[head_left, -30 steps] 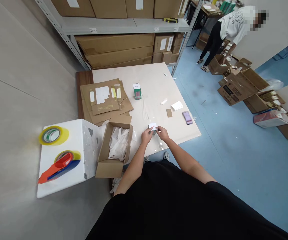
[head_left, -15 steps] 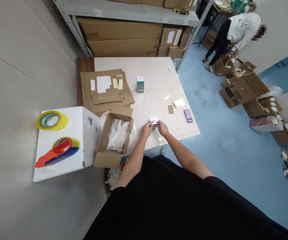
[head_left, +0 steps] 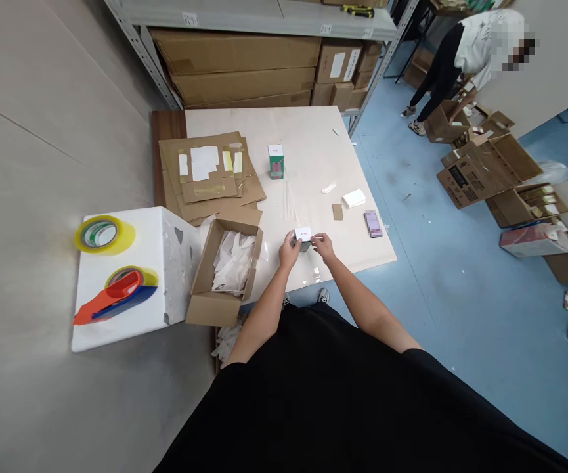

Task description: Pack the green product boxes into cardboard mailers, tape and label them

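A small box [head_left: 303, 234] with a white top and a dark green lower part stands near the front edge of the white-covered table [head_left: 313, 138]. My left hand [head_left: 289, 251] grips its left side, the thumb near the front. At the right side of the box is my right hand [head_left: 324, 246], fingers apart and bent, the tips close to the box edge; whether they touch it I cannot tell. Further back stands a similar green box [head_left: 276, 162] with a white top. To the right lie a brown card piece [head_left: 337, 211], a stack of white cards [head_left: 354, 198] and a purple pack [head_left: 373, 224].
Flattened cardboard [head_left: 209, 190] lies at the table's left. An open carton [head_left: 205, 309] holds white paper. Tape rolls [head_left: 104, 235] and an orange tape dispenser [head_left: 109, 299] sit on a white block. Behind is a shelf [head_left: 259, 20]; a person [head_left: 485, 46] bends over cartons.
My right hand has drawn slightly right, off the top of the small box, and its fingers have spread. My left hand has shifted to the box's left side. The view has moved slightly.
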